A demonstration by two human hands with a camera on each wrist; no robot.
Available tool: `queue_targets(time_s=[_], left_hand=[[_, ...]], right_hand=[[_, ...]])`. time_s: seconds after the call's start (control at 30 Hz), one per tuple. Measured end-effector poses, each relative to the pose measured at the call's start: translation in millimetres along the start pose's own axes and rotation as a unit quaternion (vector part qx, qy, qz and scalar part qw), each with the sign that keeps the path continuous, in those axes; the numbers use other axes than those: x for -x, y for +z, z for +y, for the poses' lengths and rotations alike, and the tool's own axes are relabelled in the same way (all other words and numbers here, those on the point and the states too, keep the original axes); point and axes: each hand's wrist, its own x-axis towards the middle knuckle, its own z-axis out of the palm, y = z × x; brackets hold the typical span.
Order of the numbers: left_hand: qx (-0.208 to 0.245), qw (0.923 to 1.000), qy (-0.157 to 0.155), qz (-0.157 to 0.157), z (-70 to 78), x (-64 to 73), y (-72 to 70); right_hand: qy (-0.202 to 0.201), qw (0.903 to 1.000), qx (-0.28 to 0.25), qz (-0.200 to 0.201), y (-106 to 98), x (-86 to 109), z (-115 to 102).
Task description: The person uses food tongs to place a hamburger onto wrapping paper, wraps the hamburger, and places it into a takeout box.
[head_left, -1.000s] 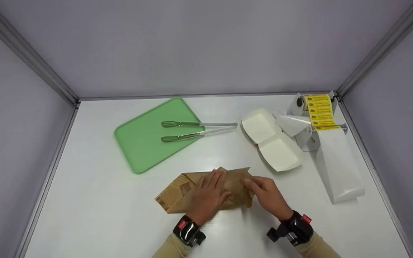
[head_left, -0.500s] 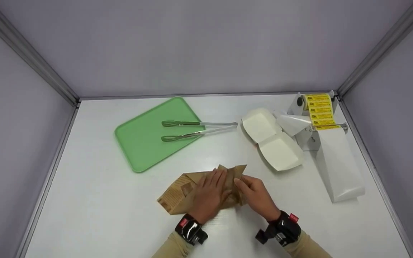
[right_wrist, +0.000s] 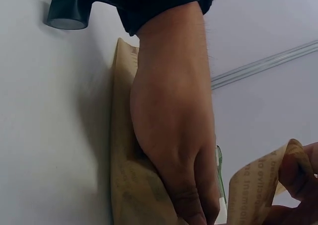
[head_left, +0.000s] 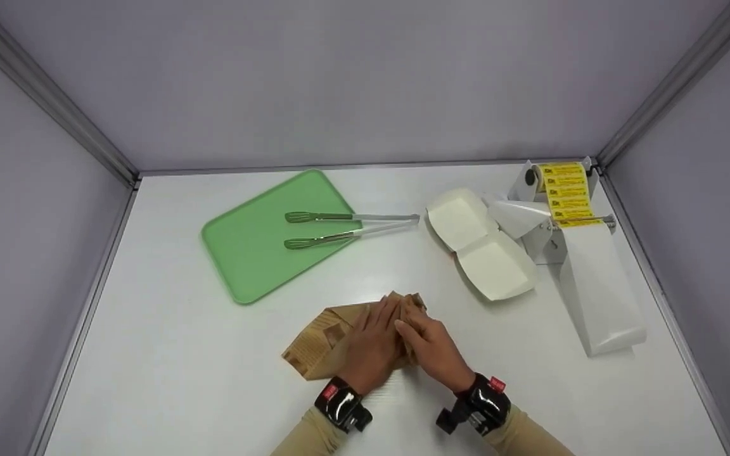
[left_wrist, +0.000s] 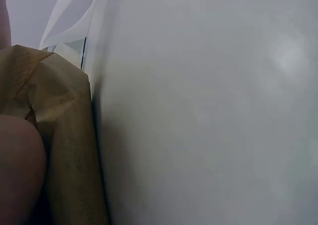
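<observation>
A sheet of brown printed wrapping paper lies folded on the white table, its left end a pointed corner. My left hand presses flat on top of the folded paper, fingers extended. My right hand pinches the right end and has it doubled up against the left hand's side. In the right wrist view, a curled flap of paper is held by the right hand, beside the left hand. The left wrist view shows the folded paper's edge. Anything inside the wrap is hidden.
Tongs with green tips lie partly across a green tray at back left. An opened white clamshell box stands back right, next to a dispenser holding yellow labels and a trailing white backing strip.
My right hand has moved left, folding the paper's right end inward until it meets the left hand. The left hand stays pressed on the paper, which has shifted slightly right.
</observation>
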Motion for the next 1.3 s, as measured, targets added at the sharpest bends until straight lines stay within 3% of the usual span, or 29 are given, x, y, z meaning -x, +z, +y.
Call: queue_targets(time_s=[0.23, 0.4, 0.47, 0.57, 0.67, 0.77, 0.83, 1.03, 1.13, 1.3], left_hand=[[-0.033, 0.9990, 0.029, -0.008, -2.9, 1.6, 1.9], [-0.028, 0.9979, 0.058, 0.010, -6.8, 1.6, 0.5], [-0.010, 0.9981, 0.061, 0.006, -8.1, 2.0, -0.7], [0.051, 0.9975, 0.046, -0.016, -9.5, 2.4, -2.7], [0.121, 0.9916, 0.022, -0.040, -11.0, 2.8, -4.0], [0.158, 0.9859, 0.026, -0.049, -14.0, 2.3, -4.1], [0.186, 0.9802, 0.024, -0.064, -16.6, 2.4, -4.7], [0.269, 0.9551, -0.037, -0.119, -24.6, 6.3, -8.0], [0.272, 0.9531, -0.042, -0.126, -28.8, 8.3, -11.4], [0.245, 0.9599, -0.049, -0.127, -38.1, 13.8, -16.1]], right_hand=[[-0.021, 0.9995, 0.021, 0.006, 7, -4.3, 7], [-0.021, 0.9990, 0.037, 0.011, 12, -6.4, 10], [-0.012, 0.9993, 0.034, 0.012, 14, -5.7, 11], [-0.007, 0.9998, 0.018, 0.009, 15, -5.0, 16], [-0.019, 0.9997, 0.017, 0.001, 15, -5.0, 21], [-0.037, 0.9982, 0.048, -0.003, 15, -4.3, 25], [-0.052, 0.9957, 0.077, -0.003, 15, -3.7, 28], [-0.087, 0.9827, 0.163, 0.001, 18, -2.6, 34], [-0.092, 0.9732, 0.211, 0.006, 20, -2.8, 36], [-0.099, 0.9551, 0.279, 0.012, 25, -3.6, 37]])
